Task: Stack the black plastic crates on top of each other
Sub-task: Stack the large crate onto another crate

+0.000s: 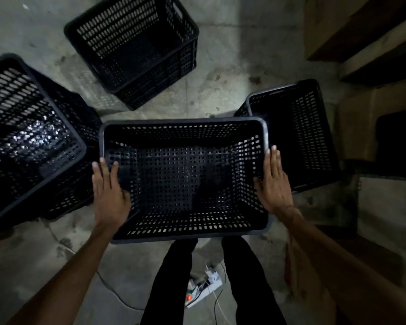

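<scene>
My left hand [108, 191] lies flat on the left short rim of the centre crate [185, 179], fingers straight and spread, the thumb hanging over the inner wall; this grip is wide and closes on nothing. My right hand [273, 184] mirrors it on the right short rim, palm against the outer edge, fingers extended forward, thumb just inside; likewise unclosed. Both forearms are bare.

The centre crate is a rectangular bin of black moulded plastic with rounded corners and a smooth, thickened rim. Its four walls and its floor are pierced by regular rows of small rectangular slots, giving a lattice texture. It is upright, mouth up, directly ahead of my legs [174, 277], which are clothed in black. I cannot tell whether it rests on the floor or is held clear of it.

Three more crates of the same make surround it. The left crate [28, 127] is tilted, its near corner just beside the centre crate. The right crate [295, 134] stands just behind my right hand, its rim partly hidden by the centre crate's corner. The far crate [131, 48] stands apart, beyond the others.

The floor [220, 73] is grey concrete, stained and mottled, with a scored joint. A white power strip [206, 287] with cables lies between my feet. Brown cardboard boxes [361, 127] sit at right.
</scene>
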